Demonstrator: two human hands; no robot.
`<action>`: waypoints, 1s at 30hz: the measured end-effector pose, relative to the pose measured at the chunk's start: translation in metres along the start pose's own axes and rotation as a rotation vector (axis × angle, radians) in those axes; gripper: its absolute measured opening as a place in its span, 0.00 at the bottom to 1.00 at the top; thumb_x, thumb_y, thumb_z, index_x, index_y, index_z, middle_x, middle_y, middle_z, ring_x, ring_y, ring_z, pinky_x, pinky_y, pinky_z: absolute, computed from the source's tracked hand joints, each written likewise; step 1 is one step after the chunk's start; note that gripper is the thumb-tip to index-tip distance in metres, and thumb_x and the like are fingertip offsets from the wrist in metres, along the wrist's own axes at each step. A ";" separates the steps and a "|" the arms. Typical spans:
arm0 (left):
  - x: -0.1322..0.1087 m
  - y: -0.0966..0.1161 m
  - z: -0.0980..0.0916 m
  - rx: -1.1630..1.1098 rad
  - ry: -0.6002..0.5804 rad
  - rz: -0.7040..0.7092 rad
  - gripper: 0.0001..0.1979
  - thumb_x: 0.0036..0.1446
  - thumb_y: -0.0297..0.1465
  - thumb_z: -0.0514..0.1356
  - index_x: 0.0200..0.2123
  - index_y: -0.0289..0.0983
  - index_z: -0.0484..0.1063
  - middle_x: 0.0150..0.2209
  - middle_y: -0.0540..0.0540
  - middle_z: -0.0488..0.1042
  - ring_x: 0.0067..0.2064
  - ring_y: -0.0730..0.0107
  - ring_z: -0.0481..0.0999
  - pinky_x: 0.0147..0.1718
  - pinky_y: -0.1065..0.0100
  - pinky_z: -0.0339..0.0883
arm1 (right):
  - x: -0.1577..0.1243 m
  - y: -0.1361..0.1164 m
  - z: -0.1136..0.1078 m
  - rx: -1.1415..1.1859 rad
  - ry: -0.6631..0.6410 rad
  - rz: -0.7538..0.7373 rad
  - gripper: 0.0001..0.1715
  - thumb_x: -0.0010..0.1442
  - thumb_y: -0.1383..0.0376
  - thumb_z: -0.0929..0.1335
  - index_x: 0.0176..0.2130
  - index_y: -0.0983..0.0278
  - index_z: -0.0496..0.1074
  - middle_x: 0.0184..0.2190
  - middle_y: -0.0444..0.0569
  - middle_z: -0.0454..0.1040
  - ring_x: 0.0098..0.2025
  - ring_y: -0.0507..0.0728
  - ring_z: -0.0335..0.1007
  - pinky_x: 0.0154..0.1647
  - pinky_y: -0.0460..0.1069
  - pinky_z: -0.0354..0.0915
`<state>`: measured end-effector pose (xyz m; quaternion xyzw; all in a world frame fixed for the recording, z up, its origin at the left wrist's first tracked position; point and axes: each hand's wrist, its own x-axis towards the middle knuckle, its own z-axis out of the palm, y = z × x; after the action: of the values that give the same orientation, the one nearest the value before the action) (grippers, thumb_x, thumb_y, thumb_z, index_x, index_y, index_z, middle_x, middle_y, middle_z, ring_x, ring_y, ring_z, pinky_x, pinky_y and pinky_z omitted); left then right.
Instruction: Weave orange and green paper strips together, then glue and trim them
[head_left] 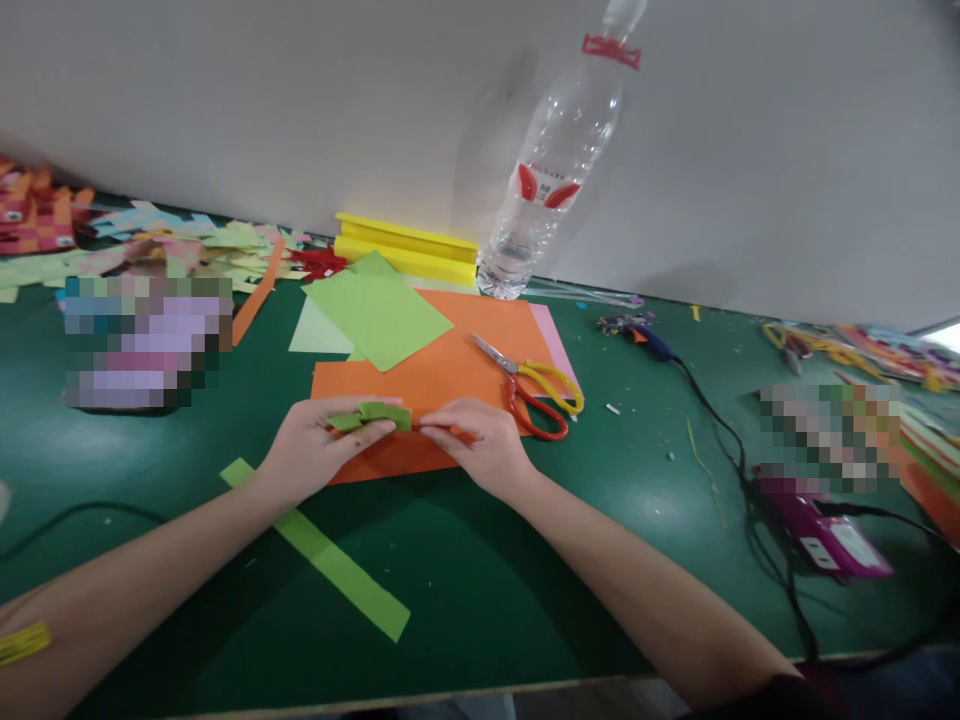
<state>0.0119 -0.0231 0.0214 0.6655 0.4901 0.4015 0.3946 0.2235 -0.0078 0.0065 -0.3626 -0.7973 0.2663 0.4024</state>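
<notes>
My left hand (pixel 304 450) pinches a small folded piece of green paper (pixel 390 414) between thumb and fingers. Close to its right end, my right hand (pixel 486 446) is closed in a pinch; whatever its fingertips hold is too small to make out. Both hands are over the orange paper sheets (pixel 367 380). A long green paper strip (pixel 337 570) lies slantwise on the table, partly under my left forearm. Scissors with one red and one yellow handle (pixel 551 385) rest on the orange paper, right of my right hand. Behind them lies a light green paper square (pixel 379 310).
A tilted-looking clear bottle (pixel 555 140) stands against the wall beside a yellow folded piece (pixel 405 250). Paper scraps (pixel 232 245) cover the back left. At right are a glue gun (pixel 652 340) with a black cord and a purple box (pixel 817 530). Two areas are pixelated.
</notes>
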 end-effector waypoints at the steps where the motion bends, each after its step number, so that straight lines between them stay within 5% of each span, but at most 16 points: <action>1: 0.000 0.000 0.000 -0.003 0.000 -0.008 0.07 0.52 0.35 0.62 0.35 0.44 0.78 0.36 0.52 0.80 0.39 0.65 0.79 0.41 0.67 0.72 | 0.000 0.000 0.000 -0.001 -0.013 -0.006 0.08 0.59 0.61 0.67 0.37 0.57 0.77 0.32 0.46 0.78 0.34 0.54 0.73 0.38 0.51 0.69; 16: 0.001 -0.003 -0.001 0.083 0.051 -0.006 0.08 0.53 0.36 0.61 0.32 0.43 0.80 0.34 0.52 0.81 0.37 0.66 0.80 0.39 0.69 0.73 | 0.000 0.006 0.001 -0.074 -0.024 -0.131 0.08 0.60 0.63 0.66 0.36 0.61 0.76 0.30 0.47 0.78 0.33 0.52 0.72 0.36 0.48 0.67; 30: 0.008 0.001 -0.001 0.172 0.059 -0.121 0.14 0.49 0.42 0.60 0.30 0.37 0.77 0.34 0.43 0.80 0.38 0.58 0.79 0.37 0.66 0.72 | -0.001 0.005 0.001 -0.160 -0.035 -0.020 0.13 0.58 0.60 0.68 0.39 0.66 0.75 0.34 0.50 0.78 0.35 0.53 0.73 0.38 0.48 0.68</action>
<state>0.0126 -0.0149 0.0237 0.6540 0.5733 0.3529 0.3452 0.2246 -0.0058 0.0022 -0.3811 -0.8265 0.2040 0.3606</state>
